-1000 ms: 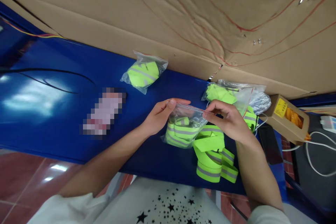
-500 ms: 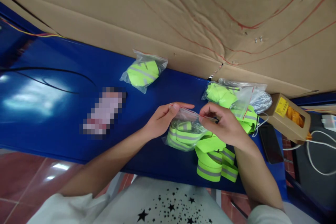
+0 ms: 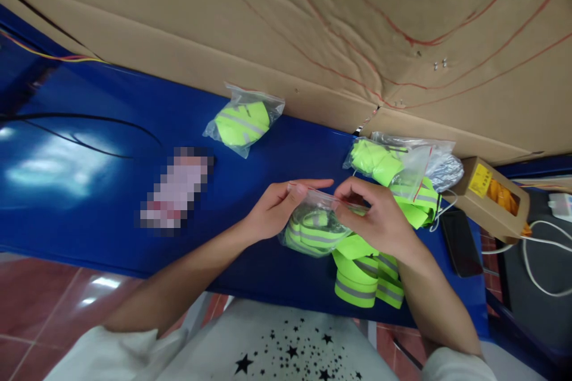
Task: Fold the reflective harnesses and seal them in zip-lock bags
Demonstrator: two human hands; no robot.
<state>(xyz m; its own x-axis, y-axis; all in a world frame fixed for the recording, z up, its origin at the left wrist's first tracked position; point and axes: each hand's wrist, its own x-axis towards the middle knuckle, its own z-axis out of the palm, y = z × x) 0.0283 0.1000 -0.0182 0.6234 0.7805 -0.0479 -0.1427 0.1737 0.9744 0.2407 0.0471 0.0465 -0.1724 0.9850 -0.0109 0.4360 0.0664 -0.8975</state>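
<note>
Both hands hold one clear zip bag (image 3: 315,223) stuffed with neon-yellow reflective bands, just above the blue table (image 3: 111,190). My left hand (image 3: 277,208) pinches the bag's top edge at its left end. My right hand (image 3: 379,220) pinches the same edge closer to the middle, thumb and fingers pressed together. Under my right wrist lies a loose pile of yellow bands (image 3: 366,274) with grey stripes.
A filled bag (image 3: 243,122) lies at the back by the cardboard wall (image 3: 313,24). More bags and bands (image 3: 397,169) sit at the right, beside a small brown box (image 3: 491,196), a dark phone (image 3: 460,244) and white cables (image 3: 536,274). A blurred pink item (image 3: 174,190) lies left.
My right hand has slid leftward along the bag's top edge toward my left hand. The bag has sunk slightly closer to the table. My left hand has stayed almost in place.
</note>
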